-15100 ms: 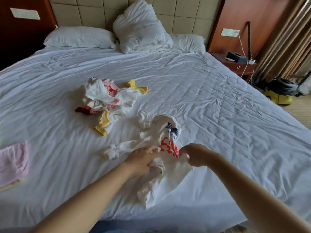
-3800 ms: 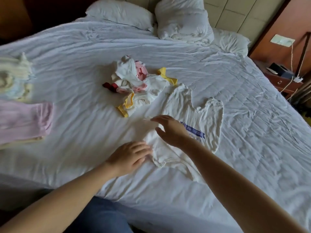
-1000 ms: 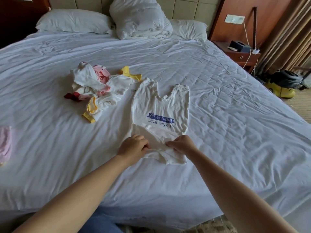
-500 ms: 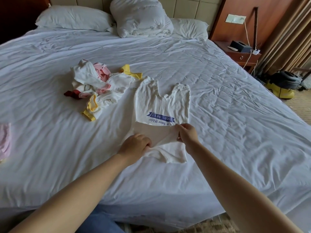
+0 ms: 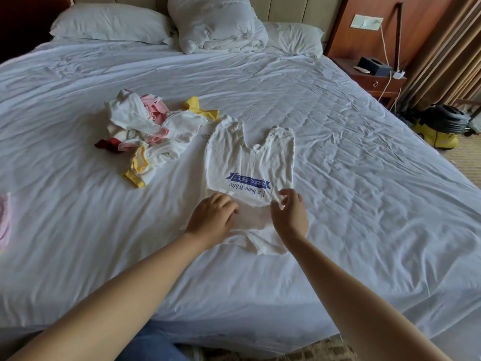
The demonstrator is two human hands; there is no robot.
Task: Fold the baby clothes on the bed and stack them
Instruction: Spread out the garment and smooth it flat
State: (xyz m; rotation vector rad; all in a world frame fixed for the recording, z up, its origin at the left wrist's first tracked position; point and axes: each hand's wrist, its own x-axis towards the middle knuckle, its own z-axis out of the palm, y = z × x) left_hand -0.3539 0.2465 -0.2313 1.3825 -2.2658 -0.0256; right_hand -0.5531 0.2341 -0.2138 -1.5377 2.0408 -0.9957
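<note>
A white baby bodysuit (image 5: 250,157) with a blue printed banner lies flat on the white bed (image 5: 364,178), neck end away from me. Its near part is doubled up over the body, and the folded edge lies just below the print. My left hand (image 5: 212,220) rests on the left side of that fold with curled fingers holding the cloth. My right hand (image 5: 290,213) pinches the fold's right corner by the print. A heap of unfolded baby clothes (image 5: 153,136), white with pink, yellow and red trim, lies to the left of the bodysuit.
Folded pink clothes (image 5: 4,220) show at the left edge. Pillows (image 5: 109,24) and a bunched duvet (image 5: 216,22) sit at the headboard. A nightstand (image 5: 377,76) and a yellow vacuum (image 5: 440,126) stand right of the bed.
My right hand has carried the bodysuit's near part farther up, so the fold now reaches the blue print. My left hand stays on the fold's left side.
</note>
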